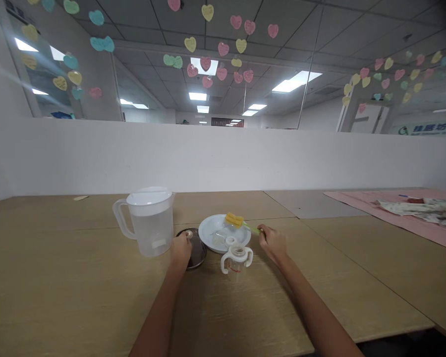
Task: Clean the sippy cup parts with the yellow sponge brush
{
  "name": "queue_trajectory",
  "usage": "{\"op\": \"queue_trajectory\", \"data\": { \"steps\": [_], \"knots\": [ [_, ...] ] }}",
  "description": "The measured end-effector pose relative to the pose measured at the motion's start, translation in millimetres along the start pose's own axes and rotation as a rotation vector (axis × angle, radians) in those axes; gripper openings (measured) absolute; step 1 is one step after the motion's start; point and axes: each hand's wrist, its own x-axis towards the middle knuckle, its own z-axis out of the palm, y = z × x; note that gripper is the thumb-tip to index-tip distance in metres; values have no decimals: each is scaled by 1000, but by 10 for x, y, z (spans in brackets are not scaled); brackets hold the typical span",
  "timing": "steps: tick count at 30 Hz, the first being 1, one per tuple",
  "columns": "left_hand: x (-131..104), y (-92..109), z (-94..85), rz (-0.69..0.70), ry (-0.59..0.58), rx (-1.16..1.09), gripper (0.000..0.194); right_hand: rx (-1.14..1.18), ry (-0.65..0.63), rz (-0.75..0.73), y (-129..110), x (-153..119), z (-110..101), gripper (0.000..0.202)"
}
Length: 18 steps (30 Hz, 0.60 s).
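Pale wood-grain laminate is covering the long desk (78,287), matte and smooth, and the things in hand are sitting close together near its middle. The left hand (181,249) is resting, fingers curled down, on the knob of a dark, shiny domed metal lid (197,249) that is lying flat on the desk; it looks like a closing grip on the knob, though the fingertips are hidden. The right hand (273,243) is pinching the thin pale-green handle of a bottle brush with a yellow sponge head (234,219), and that spongy head is hanging over the round white plate (211,229). A clear, glassy piece, too blurred to identify, is lying on the plate.

Just in front of the plate, between the two hands and touching neither, a small clear plastic baby cup with two white loop handles and a white collar (237,259) is standing upright. To the left of the lid, a translucent, frosted plastic jug with a curved handle and a white rim (148,220) is standing with clear water in it.

Judging by this, both hands are taking hold of their things: brush gripped, lid gripped. Any next move with the lid calls for a firm hold on the slick knob and a clean lift clear of the jug close by.

At the far right, a pink cloth (401,210) is lying on the desk with crumpled printed fabric on it.
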Motion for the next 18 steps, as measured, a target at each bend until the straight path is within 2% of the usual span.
{"op": "queue_trajectory", "data": {
  "steps": [4, 6, 8, 10, 12, 14, 18],
  "knots": [
    [-45, 3, 44, 52, -19, 139, 7, 30, -2, -77, -2, 11, 36, 34],
    [-60, 37, 49, 76, -10, 191, 13, 51, 17, -116, -7, 13, 47, 36],
    [-74, 91, 47, 178, 8, 275, 23, 50, 37, -140, -11, 15, 50, 38],
    [-97, 156, 51, 368, 7, 375, 29, 26, 52, -148, -16, 18, 43, 38],
    [-137, 217, 78, 572, -44, 440, 32, -7, 59, -150, -20, 19, 29, 38],
    [-196, 258, 132, 691, -133, 447, 33, -39, 48, -153, -24, 20, 12, 36],
    [-318, 246, 266, 763, -277, 449, 32, -49, 1, -183, -26, 17, -8, 33]
  ]
}}
